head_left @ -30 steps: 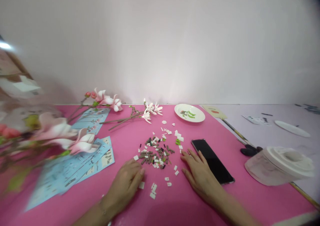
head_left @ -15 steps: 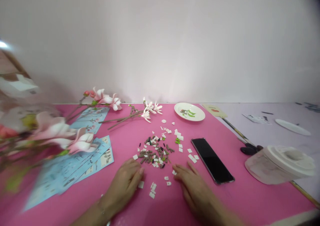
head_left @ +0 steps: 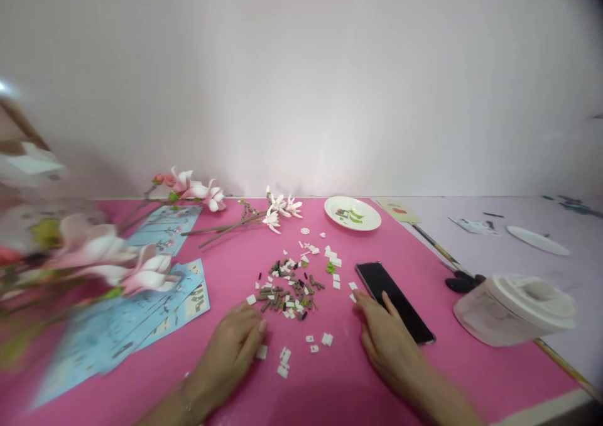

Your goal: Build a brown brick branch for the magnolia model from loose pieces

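Empty, loosely spread left hand (head_left: 230,357) and right hand (head_left: 391,344) are rested at 7 and 4 o'clock of a heap of small brown, white and green plastic bricks (head_left: 287,291), which a careless sweep could scatter.

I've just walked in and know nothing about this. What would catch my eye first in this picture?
The large pink-and-white magnolia stems sweep in, blurred, from the left edge, above blue printed sheets. At the centre of the bright pink mat, a scatter of small brown, white and green building pieces lies between the left hand and right hand. A black phone sits beside the right hand.
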`<state>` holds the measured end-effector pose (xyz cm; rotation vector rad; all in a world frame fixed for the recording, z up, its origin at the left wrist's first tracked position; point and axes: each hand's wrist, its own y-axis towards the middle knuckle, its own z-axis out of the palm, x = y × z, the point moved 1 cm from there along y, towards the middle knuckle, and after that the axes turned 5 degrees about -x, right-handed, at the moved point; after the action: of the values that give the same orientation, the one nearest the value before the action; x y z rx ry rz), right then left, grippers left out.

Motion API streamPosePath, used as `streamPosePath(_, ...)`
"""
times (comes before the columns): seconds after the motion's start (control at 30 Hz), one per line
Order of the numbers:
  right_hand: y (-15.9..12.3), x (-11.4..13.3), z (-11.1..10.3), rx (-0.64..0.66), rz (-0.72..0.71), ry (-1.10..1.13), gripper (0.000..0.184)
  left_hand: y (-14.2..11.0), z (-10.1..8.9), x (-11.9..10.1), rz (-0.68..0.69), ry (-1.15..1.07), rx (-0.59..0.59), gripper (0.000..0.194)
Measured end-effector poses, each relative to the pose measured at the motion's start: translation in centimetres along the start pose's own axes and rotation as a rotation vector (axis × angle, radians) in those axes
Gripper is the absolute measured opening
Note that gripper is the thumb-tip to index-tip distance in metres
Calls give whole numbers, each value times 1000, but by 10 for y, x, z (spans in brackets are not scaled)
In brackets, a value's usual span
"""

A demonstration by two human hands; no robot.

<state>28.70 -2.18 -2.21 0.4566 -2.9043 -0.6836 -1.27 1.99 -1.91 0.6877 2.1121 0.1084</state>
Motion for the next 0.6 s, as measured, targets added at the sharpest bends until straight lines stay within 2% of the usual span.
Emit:
streamPosePath(0.07, 1, 1, 1, 29, 45, 55, 38, 0, 0, 0, -4, 6, 1, 45)
streamPosePath(0.2, 8, -5, 3, -1, 70, 87, 35, 0, 0, 0, -2, 0, 4, 45)
streamPosePath(0.37, 16, -7, 6, 32, 79, 104, 40, -1, 0, 0, 11, -10, -1, 46)
streamPosePath(0.6, 6, 1, 7, 25, 64, 147, 51, -1, 0, 0, 16, -1, -16, 44)
